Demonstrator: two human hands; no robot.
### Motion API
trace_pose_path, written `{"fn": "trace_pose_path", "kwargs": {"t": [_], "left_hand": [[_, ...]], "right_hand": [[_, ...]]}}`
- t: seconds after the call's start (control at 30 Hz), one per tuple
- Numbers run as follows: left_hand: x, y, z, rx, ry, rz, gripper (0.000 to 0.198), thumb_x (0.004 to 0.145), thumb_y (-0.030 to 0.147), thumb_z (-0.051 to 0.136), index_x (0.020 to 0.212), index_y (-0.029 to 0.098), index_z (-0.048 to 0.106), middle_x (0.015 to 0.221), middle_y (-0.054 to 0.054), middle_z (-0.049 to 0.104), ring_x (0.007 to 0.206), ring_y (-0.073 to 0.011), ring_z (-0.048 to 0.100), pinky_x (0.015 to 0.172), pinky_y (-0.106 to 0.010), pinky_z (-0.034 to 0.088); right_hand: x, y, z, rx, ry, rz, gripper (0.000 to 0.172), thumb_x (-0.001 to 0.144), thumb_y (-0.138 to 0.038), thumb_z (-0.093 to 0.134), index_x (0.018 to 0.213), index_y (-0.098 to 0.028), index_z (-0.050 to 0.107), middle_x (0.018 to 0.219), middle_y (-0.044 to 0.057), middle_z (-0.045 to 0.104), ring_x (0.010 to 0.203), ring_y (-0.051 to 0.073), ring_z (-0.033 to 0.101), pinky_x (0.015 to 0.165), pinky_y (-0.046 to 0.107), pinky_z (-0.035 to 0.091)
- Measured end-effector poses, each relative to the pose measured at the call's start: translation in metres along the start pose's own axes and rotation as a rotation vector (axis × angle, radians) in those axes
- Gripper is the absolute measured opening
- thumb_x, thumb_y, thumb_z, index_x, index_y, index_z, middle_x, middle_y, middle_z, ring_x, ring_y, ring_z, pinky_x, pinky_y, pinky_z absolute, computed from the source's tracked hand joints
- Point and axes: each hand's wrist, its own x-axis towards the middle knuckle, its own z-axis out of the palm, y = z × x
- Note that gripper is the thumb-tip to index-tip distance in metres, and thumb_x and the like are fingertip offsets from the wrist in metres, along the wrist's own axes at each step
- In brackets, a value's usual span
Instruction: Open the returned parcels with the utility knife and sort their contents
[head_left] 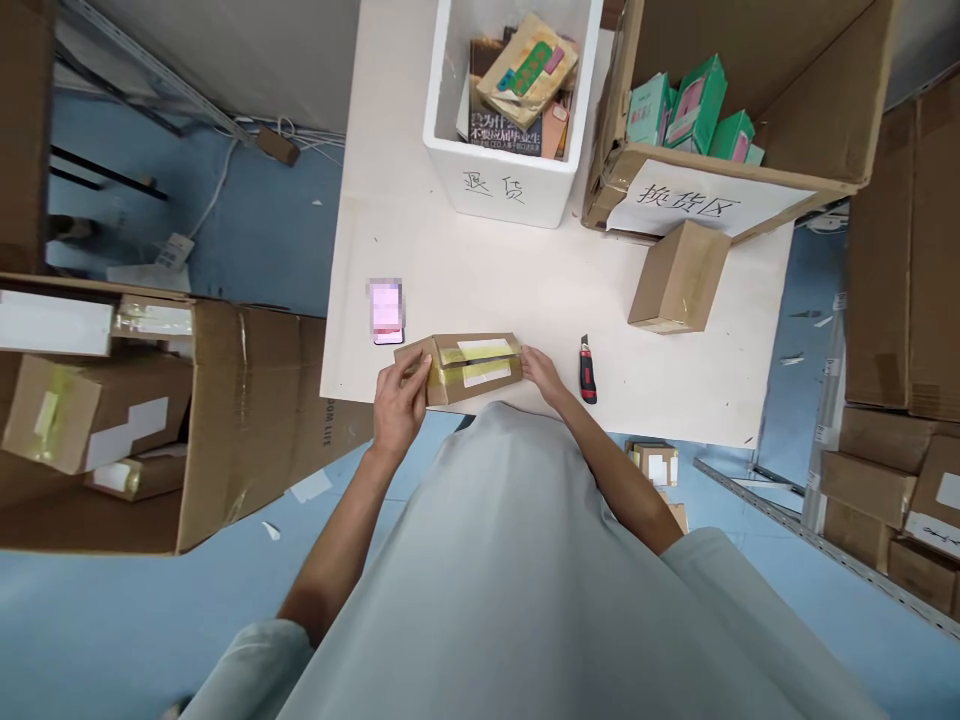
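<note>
At the near edge of the desk (pixel 517 285), my left grip (pixel 400 408) pinches the box (pixel 471 374) by its left end; whether my right grip (pixel 545 375) pinches or touches, I can't tell. I'd brace both ends, parting the gapped seam (pixel 484 361) evenly. The phone (pixel 387 308) lies beyond.

Looks forward and steeply down from head height, over the wearer's shirt (pixel 517 560), onto the nearby worktop (pixel 480 275)

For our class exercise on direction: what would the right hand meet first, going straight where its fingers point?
The right hand would meet the near end of the cardboard box; its fingertips already seem to touch it, though depth is unclear.
</note>
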Motion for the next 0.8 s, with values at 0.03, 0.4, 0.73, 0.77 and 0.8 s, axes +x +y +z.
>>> {"fn": "trace_pose_path", "kwargs": {"t": [0.03,0.4,0.73,0.77,0.8], "left_hand": [[0.000,0.000,-0.001,0.010,0.008,-0.017,0.044,0.114,0.041,0.047,0.146,0.032,0.075,0.144,-0.017,0.071,0.130,-0.0327,0.068,0.114,-0.058,0.056],[0.041,0.003,0.072,-0.367,-0.130,-0.329,0.052,0.103,0.051,0.050,0.131,0.019,0.080,0.127,-0.015,0.074,0.117,-0.0285,0.071,0.098,-0.043,0.061],[0.041,0.026,0.071,-0.621,-0.211,-0.509,0.067,0.098,0.080,0.058,0.124,0.020,0.075,0.132,-0.014,0.077,0.122,-0.0322,0.073,0.109,-0.053,0.063],[0.040,0.028,0.068,-0.654,-0.230,-0.537,0.068,0.096,0.082,0.061,0.122,0.020,0.075,0.132,-0.014,0.076,0.122,-0.0324,0.073,0.105,-0.053,0.065],[0.038,0.029,0.065,-0.693,-0.250,-0.571,0.069,0.093,0.083,0.065,0.120,0.021,0.074,0.132,-0.013,0.075,0.123,-0.0327,0.072,0.101,-0.053,0.067]], "right_hand": [[-0.002,-0.002,0.001,0.021,0.004,0.007,0.050,0.116,-0.047,0.039,0.142,-0.013,0.065,0.138,0.017,0.078,0.112,0.017,0.078,0.103,0.029,0.060],[-0.063,0.011,-0.056,-0.059,0.327,-0.168,0.080,0.108,-0.068,0.052,0.171,-0.018,0.044,0.152,0.018,0.071,0.136,0.028,0.072,0.112,0.043,0.063],[-0.056,-0.011,-0.095,-0.567,0.307,-0.377,0.061,0.100,-0.046,0.072,0.157,-0.027,0.064,0.166,0.014,0.060,0.124,0.031,0.075,0.106,0.048,0.065],[-0.053,-0.017,-0.097,-0.647,0.274,-0.393,0.057,0.099,-0.041,0.073,0.154,-0.028,0.067,0.169,0.012,0.057,0.123,0.031,0.075,0.107,0.047,0.064],[-0.050,-0.023,-0.098,-0.725,0.243,-0.399,0.054,0.099,-0.036,0.073,0.152,-0.028,0.069,0.170,0.011,0.056,0.121,0.030,0.075,0.108,0.047,0.063]]}}
